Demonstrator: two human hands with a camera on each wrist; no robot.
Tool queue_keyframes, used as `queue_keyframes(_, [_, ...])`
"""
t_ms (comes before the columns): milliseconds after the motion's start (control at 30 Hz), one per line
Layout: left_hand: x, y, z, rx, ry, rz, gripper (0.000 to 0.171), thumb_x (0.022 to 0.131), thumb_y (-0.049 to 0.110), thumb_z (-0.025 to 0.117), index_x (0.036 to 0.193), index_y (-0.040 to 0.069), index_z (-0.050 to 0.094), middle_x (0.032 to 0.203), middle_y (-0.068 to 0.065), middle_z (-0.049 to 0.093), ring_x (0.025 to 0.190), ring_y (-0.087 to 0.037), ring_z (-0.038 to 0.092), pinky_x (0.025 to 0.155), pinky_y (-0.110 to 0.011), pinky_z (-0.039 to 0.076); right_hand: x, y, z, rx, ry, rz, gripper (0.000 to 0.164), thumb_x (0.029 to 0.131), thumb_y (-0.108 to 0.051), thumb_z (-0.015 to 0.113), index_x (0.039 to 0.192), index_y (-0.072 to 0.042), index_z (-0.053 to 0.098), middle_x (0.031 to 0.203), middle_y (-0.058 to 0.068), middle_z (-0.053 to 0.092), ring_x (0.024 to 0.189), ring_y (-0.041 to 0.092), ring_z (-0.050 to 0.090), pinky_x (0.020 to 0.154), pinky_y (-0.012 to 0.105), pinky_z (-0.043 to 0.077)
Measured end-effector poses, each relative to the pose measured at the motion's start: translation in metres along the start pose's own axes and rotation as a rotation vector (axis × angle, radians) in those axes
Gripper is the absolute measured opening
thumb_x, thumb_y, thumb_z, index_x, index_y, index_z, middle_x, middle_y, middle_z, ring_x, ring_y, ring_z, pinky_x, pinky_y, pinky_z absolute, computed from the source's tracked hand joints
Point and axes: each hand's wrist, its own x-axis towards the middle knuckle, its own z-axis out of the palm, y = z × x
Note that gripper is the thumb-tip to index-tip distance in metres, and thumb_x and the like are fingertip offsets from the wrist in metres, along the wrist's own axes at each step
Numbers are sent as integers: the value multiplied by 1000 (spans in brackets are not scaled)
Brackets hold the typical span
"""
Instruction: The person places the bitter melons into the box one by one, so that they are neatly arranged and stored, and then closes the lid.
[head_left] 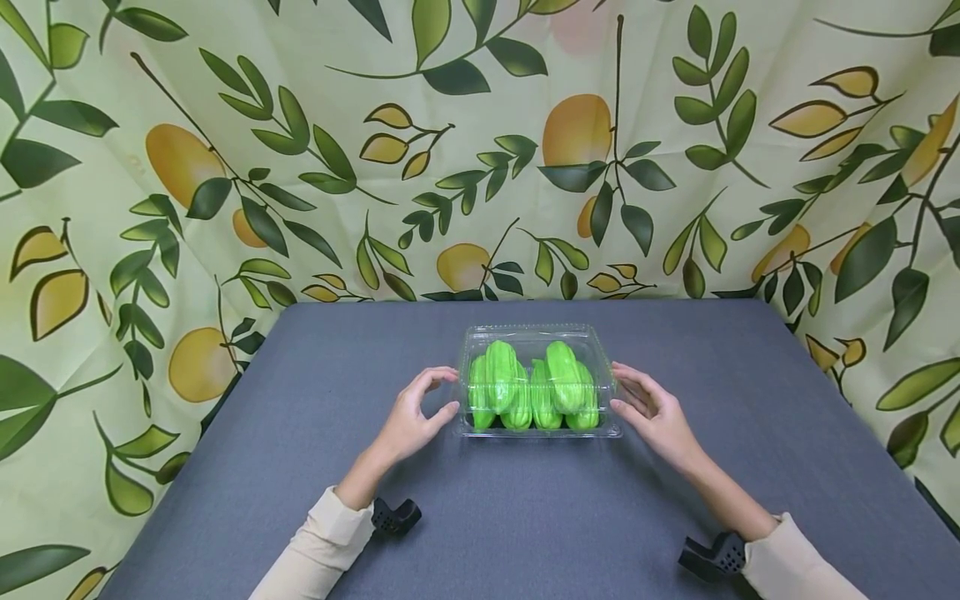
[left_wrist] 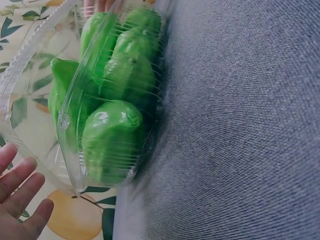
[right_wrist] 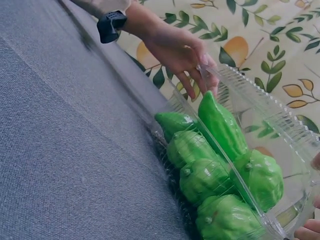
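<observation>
A clear plastic clamshell box sits on the grey cloth, with several glossy, bright green, ribbed, fruit-like pieces inside. Their kind is not certain. At the box's left side is my left hand, thumb and fingers spread and lightly bent around the corner. My right hand is at the right side in a similar pose, fingertips at the wall. In the left wrist view, the left fingers are stretched out beside the clear wall. The right wrist view shows only part of the right fingers at its edge.
A grey cloth-covered table lies under the box. Behind it and along both sides hangs a curtain printed with leaves and orange fruit. Dark wrist devices are worn at both cream sleeves.
</observation>
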Motion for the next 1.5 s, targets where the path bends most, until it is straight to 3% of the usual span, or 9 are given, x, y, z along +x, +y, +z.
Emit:
queue_keyframes(433, [-5,-7,4,47,-4,13,38,81,8,71,116,3,59,123,-13,63,118,-26,58,104,-43,47,-7,8,1,-61,-4,4,39,89,8,59,126,15,48,133,-23,44,122,-22,42,102,1,34])
queue_keyframes(600, [-7,-8,6,50,-3,20,40,80,7,73,118,3,59,121,-13,63,117,-29,58,102,-43,48,-10,8,3,-107,-7,1,41,87,9,60,127,14,49,139,12,48,122,-24,39,102,0,33])
queue_keyframes(667, [-7,-9,6,53,-5,21,41,81,8,74,118,3,59,121,-13,63,116,-30,58,102,-44,48,-11,9,3,-120,-8,2,41,87,9,60,127,13,50,138,20,46,122,-24,39,102,0,33])
queue_keyframes(833, [-9,-11,8,45,-3,21,42,80,7,74,118,2,58,121,-14,62,116,-30,58,101,-45,49,-13,12,3,-100,-2,-19,42,85,12,60,126,14,50,135,-13,46,122,-22,41,102,1,34])
queue_keyframes(900, [-9,-12,9,21,3,11,42,79,6,75,118,1,58,122,-15,61,116,-31,57,99,-47,50,-13,13,3,-98,0,-7,42,86,11,61,126,14,49,135,-12,48,121,-22,41,102,1,34])
queue_keyframes(1067, [-10,-11,9,-57,0,-77,49,78,6,76,121,-2,55,126,-18,57,120,-36,54,99,-53,49,-15,12,5,-112,-2,87,44,88,5,62,129,13,47,134,28,48,115,-25,42,97,0,38])
queue_keyframes(1133, [-10,-10,9,-76,-12,-132,50,79,7,76,122,-2,54,127,-19,57,121,-37,54,100,-54,47,-16,11,5,-111,-4,129,45,89,4,62,129,13,46,132,36,46,113,-25,43,95,0,39])
queue_keyframes(1333, [-11,-8,9,-161,-74,-313,50,83,9,73,126,-1,49,126,-20,57,122,-35,55,103,-49,47,-16,6,3,-109,-7,331,50,92,-5,62,134,11,40,132,32,50,100,-23,47,85,3,46])
queue_keyframes(1500, [-12,-8,9,-218,-133,-445,47,87,12,69,126,-3,48,118,-21,58,109,-25,60,92,-32,52,-15,5,3,32,-1,529,44,94,-10,60,127,12,42,104,5,66,89,-7,63,80,15,55])
